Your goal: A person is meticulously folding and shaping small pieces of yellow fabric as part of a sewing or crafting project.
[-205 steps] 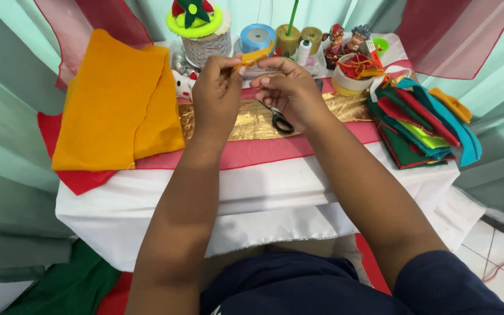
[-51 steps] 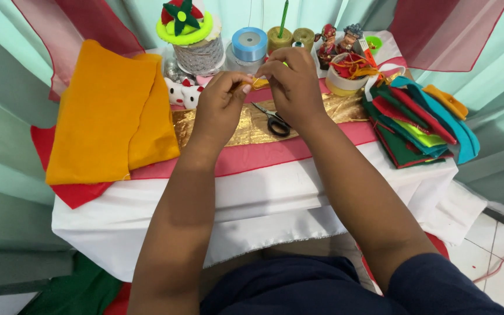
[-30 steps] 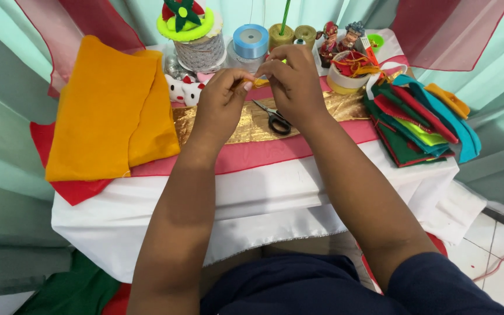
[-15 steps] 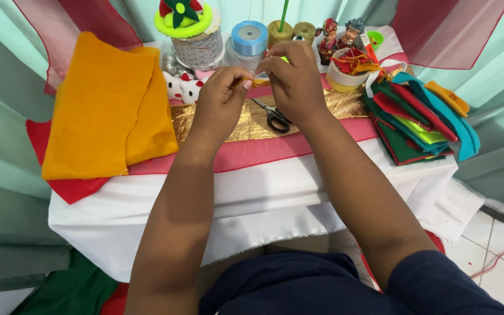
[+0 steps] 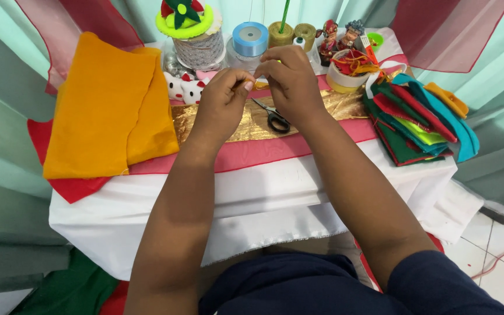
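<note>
Both hands are pinching a small orange-yellow scrap (image 5: 260, 85) between them, just above the black-handled scissors (image 5: 273, 116): the left hand (image 5: 220, 99) and right hand (image 5: 287, 79) have fingertips closed on it. This looks like fine fingertip work, calling for steady pinching. Right of the scissors, a round cup (image 5: 345, 79) holds red and orange cords.

Pinching a small yellow-orange scrap (image 5: 260, 85) between the fingers (image 5: 245, 81) of the left hand (image 5: 221, 105) and the right hand (image 5: 290, 84), fingertips meeting above the gold fabric strip (image 5: 322, 108). Hovering just over black-handled scissors (image 5: 273, 118) lying on that strip. Sitting at a white-draped bench (image 5: 252, 192), orange felt (image 5: 103, 114) lying to the left, a stack of coloured felt (image 5: 418, 119) to the right, a blue ribbon spool (image 5: 249, 39) behind the hands.
</note>
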